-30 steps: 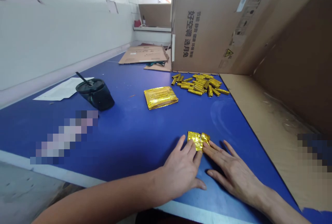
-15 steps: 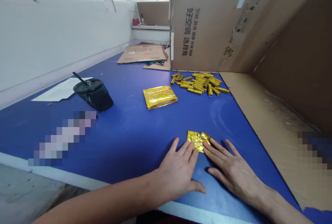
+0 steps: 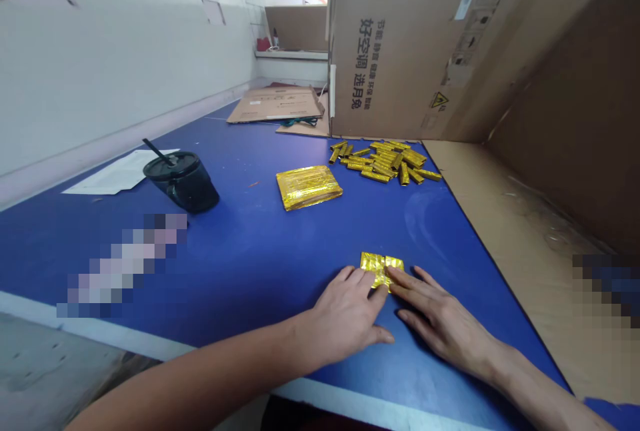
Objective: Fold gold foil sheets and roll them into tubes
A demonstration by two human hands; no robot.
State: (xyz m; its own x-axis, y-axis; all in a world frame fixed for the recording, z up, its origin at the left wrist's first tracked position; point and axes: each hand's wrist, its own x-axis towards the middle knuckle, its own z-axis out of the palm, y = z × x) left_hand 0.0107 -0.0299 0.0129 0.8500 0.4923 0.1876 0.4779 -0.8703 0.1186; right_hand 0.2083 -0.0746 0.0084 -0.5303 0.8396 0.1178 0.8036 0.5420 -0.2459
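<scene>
A small sheet of gold foil point(image 3: 373, 262) lies flat on the blue table, with creases across it and a line between its left and right parts. The fingertips of my left hand point(image 3: 347, 314) press on its lower left, thumb stretched to the right. From the other side my right hand point(image 3: 435, 311) rests its fingers on the foil's right part, the thumb apart below. Both hands have their fingers extended and grip nothing; they cover the foil's near edge. Beyond them sits a flat gold foil packet point(image 3: 309, 186).
A pile of folded gold foil strips point(image 3: 385, 161) lies at the back right, before a large cardboard box point(image 3: 400, 44). At left stand a dark lidded mug point(image 3: 183, 181) and a white paper point(image 3: 117, 174). Flattened cardboard point(image 3: 275, 103) lies at the far end.
The right part of the foil now lies flatter and level with the left part. My right fingers have slid slightly left, and my left fingers have bent a little.
</scene>
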